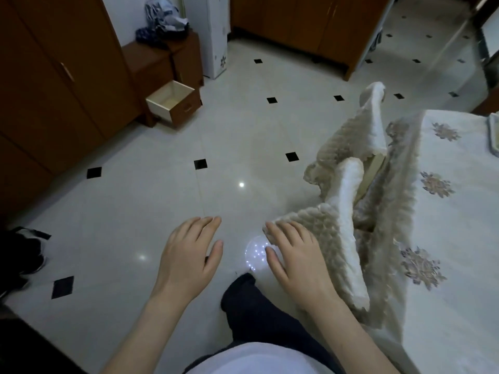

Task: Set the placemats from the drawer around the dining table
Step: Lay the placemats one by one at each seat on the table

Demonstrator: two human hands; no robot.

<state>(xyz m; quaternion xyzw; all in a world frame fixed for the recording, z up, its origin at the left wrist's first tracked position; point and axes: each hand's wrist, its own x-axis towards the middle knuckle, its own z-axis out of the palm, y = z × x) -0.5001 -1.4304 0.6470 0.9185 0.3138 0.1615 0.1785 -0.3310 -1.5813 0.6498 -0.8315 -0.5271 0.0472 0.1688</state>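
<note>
The small wooden drawer [172,103] stands pulled out at the back left, and its pale inside looks bare. The dining table [459,211], under a white flowered cloth, fills the right side. A pale flat piece with a bluish border [493,139], perhaps a placemat, lies on it at the frame's right edge, mostly cut off. My left hand [189,257] hovers over the floor, fingers spread, holding nothing. My right hand [294,255] is spread too, its fingertips touching the edge of a cream quilted chair cover [332,238].
Two covered chairs [359,147] are tucked against the table's left side. Brown wardrobes [54,90] line the left wall, and a low cabinet [310,25] stands at the back. Dark shoes [24,255] lie at the left on the white tiled floor [229,136].
</note>
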